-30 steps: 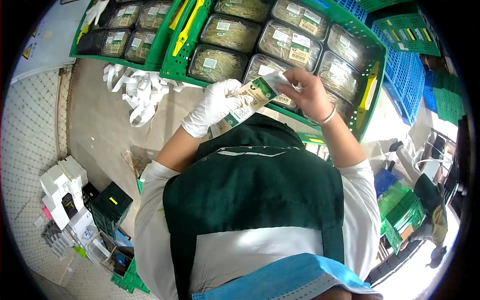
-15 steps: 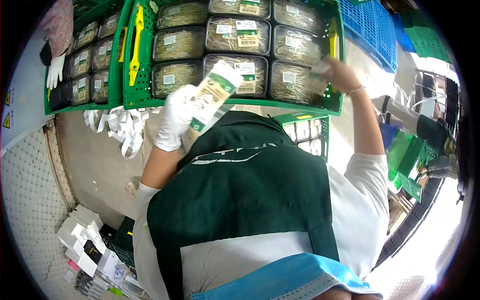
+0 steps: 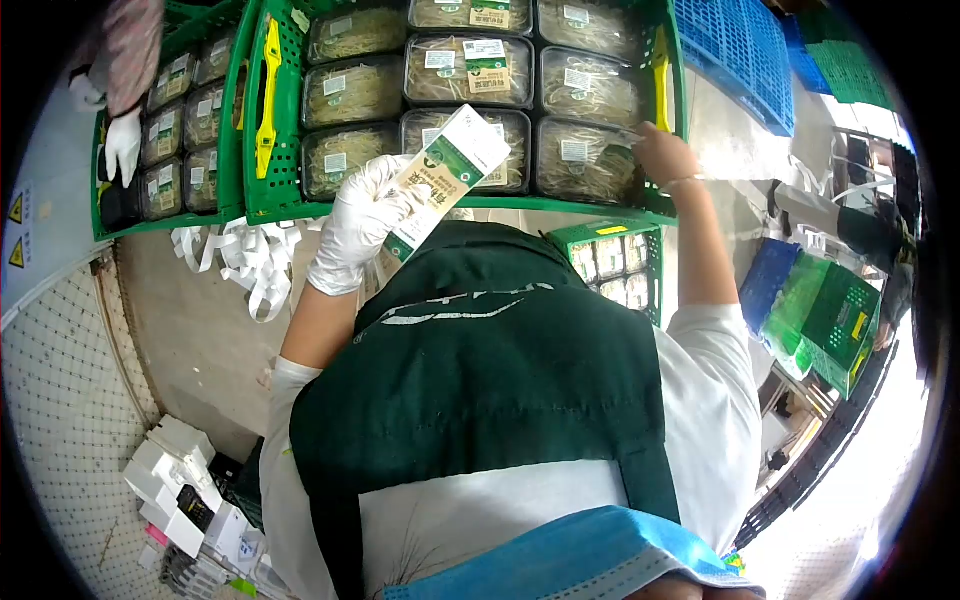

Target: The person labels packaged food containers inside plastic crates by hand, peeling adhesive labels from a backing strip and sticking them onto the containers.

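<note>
My left hand (image 3: 358,222), in a white glove, is closed around a stack of green-and-cream paper labels (image 3: 448,172) held in front of my apron. My bare right hand (image 3: 668,158) is at the right end of the green crate (image 3: 400,208), by the nearest right-hand tray (image 3: 580,165). Its fingers are pinched on a label, mostly hidden, whose dim edge lies over that tray. Black trays with clear lids and pale, thin sprout-like strands fill the crate in rows. The middle tray (image 3: 487,70) bears a green-and-cream label; its right neighbour (image 3: 590,82) shows only a white sticker.
Another person's gloved hand (image 3: 123,147) is over a second green crate (image 3: 228,190) at the left. White straps (image 3: 255,262) hang below. A smaller crate (image 3: 655,270) of packs sits low beyond my apron. Blue crates (image 3: 735,60) stand at the upper right.
My right hand has moved slightly down and left with the label, onto the near right tray. The label stack in my left hand has shifted right and turned. The other person's hand has moved.
</note>
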Motion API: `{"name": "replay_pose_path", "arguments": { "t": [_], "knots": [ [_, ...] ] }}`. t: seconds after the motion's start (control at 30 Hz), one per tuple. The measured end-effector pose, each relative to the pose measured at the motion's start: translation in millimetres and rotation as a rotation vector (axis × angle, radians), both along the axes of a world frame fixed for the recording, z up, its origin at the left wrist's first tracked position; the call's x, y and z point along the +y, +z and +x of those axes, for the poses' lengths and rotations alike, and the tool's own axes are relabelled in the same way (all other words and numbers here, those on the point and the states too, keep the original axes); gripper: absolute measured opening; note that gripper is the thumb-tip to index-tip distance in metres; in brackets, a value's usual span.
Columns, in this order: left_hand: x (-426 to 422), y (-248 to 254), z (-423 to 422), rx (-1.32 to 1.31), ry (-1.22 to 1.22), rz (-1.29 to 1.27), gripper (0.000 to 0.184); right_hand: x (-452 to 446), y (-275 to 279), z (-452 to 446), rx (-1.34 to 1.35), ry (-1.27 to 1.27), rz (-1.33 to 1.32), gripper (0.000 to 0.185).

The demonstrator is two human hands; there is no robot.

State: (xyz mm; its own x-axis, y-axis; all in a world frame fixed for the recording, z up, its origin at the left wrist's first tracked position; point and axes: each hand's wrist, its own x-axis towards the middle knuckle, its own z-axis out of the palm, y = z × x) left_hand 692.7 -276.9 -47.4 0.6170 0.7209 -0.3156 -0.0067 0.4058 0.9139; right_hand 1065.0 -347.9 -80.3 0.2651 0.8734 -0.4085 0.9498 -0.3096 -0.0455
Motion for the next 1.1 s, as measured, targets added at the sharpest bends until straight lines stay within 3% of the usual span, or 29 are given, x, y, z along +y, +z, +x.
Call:
{"name": "replay_pose_path", "arguments": {
  "t": [0.1,0.17,0.23,0.33,0.53,0.6,0.73,0.9,0.97,1.03,1.1],
  "knots": [
    [1,0,-6,-0.027,0.057,-0.054,0.028,-1,31,-7,0.149,-0.041,-0.057,0.027],
    [1,-7,-7,-0.001,0.078,-0.037,0.028,-2,16,-7,0.036,0.106,-0.129,0.034],
    [0,-10,-8,0.033,0.052,-0.044,0.028,-1,-31,-4,-0.058,0.069,-0.211,0.037],
    [-2,-11,-11,0.034,0.048,-0.037,0.031,1,-56,-2,-0.097,0.092,-0.180,0.042],
    [-2,-16,-18,-0.003,0.031,-0.066,0.035,-1,-20,-19,-0.158,0.040,-0.232,0.053],
    [-1,-20,-23,-0.025,-0.005,-0.082,0.035,-11,-29,-14,-0.073,0.195,0.041,0.055],
    [-1,-22,-22,-0.031,0.028,-0.087,0.034,-15,-60,-5,0.017,0.338,0.062,0.069],
    [-3,-18,-12,-0.089,0.053,-0.109,0.037,-6,-30,-7,-0.108,0.358,0.016,0.068],
    [-4,-11,-2,-0.132,0.022,-0.099,0.042,6,-5,-37,0.524,0.056,0.115,0.057],
    [-6,-4,11,-0.150,-0.040,-0.037,0.039,13,28,-90,1.365,-0.067,0.278,0.044],
    [-7,-16,10,-0.054,-0.127,0.084,0.038,19,50,-128,1.027,0.160,0.389,0.032]
  ]
}}
